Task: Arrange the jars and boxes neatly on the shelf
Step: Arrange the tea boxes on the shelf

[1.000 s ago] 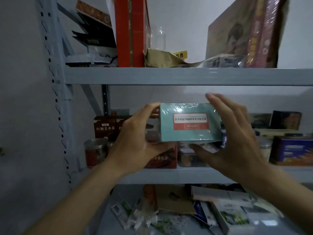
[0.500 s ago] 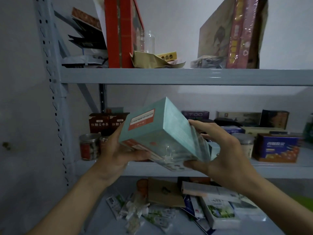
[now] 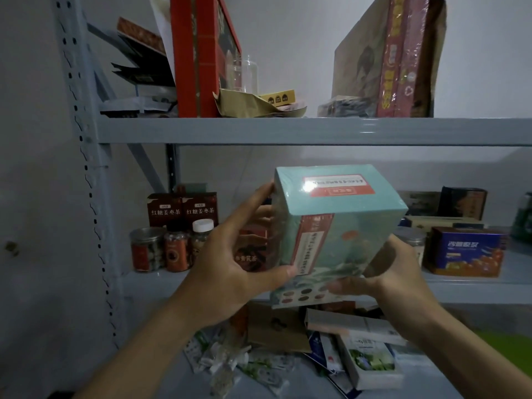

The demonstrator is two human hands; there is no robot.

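while both hands hold it in the air, these lines read outward from the box.
box: a teal box (image 3: 336,223) wrapped in clear film, held in front of the middle shelf (image 3: 149,279), tilted so its top face with a red label shows above a printed front face.
left hand: the left hand (image 3: 230,272) grips the box's left side, fingers stretched up along the edge, thumb pressed on the lower front; the forearm rises from the lower left.
right hand: the right hand (image 3: 394,273) cups the lower right corner from beneath, fingers curled under the bottom edge, wrist bent; the forearm comes from the lower right.
left of the box: three small jars (image 3: 172,249) stand in a row on the middle shelf, two dark brown boxes (image 3: 182,210) upright just behind them.
right of the box: a blue and orange box (image 3: 467,251) sits on the same shelf, darker boxes behind it.
above: the upper shelf (image 3: 288,131) carries tall red boxes (image 3: 201,56) and a clear jar (image 3: 243,73).
below: loose packets and flat boxes (image 3: 371,361) lie scattered on the lower level.
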